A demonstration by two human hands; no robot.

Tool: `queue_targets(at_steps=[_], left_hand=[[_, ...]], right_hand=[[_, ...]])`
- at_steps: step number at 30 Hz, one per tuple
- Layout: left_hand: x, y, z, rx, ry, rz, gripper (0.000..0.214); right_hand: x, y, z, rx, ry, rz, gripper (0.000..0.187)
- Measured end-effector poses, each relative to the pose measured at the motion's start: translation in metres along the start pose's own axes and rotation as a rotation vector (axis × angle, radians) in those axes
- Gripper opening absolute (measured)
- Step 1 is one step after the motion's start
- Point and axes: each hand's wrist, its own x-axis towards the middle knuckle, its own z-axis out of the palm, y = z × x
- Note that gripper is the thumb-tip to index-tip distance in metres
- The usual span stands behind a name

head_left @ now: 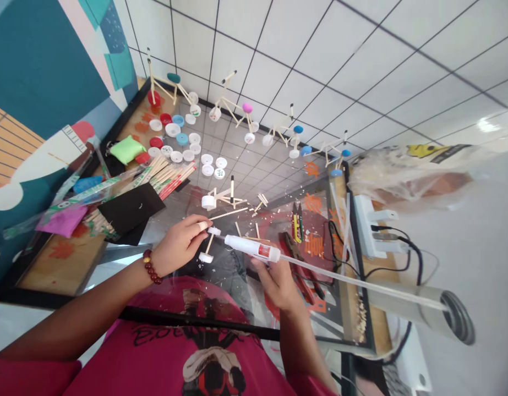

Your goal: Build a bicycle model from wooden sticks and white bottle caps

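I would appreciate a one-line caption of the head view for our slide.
Left hand holds a stick frame with bottle-cap wheels; right hand holds a white glue gun beside it.

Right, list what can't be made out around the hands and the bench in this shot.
All in the head view:
- The left hand hides where it grips the stick-and-cap model.
- The white tool hides part of the right hand's grip.
- The grey cylinder is too blurred to identify.
- The plastic bag's label is too small and creased to read.
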Motion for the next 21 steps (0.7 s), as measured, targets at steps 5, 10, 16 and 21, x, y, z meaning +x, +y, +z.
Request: queue_targets(at_steps=[5, 10, 16, 21], left_hand=[[0.001, 0.001, 0.0, -0.004, 0.004, -0.003, 0.025], [0.003, 0.003, 0.0, 0.002, 0.01, -0.017, 0.024], [0.002, 0.001, 0.001, 0.01, 0.011, 0.005, 0.025], [0.002, 0.002, 0.001, 0.003, 0.007, -0.001, 0.025]], right_hand=[[0.0, 0.004, 0.0, -0.074, -0.013, 0.016, 0.028], [0.001, 0.003, 0.004, -0.101, -0.047, 0.03, 0.028], [0.003, 0.002, 0.007, -0.079, -0.027, 0.005, 0.026], [0.006, 0.001, 0.01, -0.107, -0.036, 0.015, 0.023]])
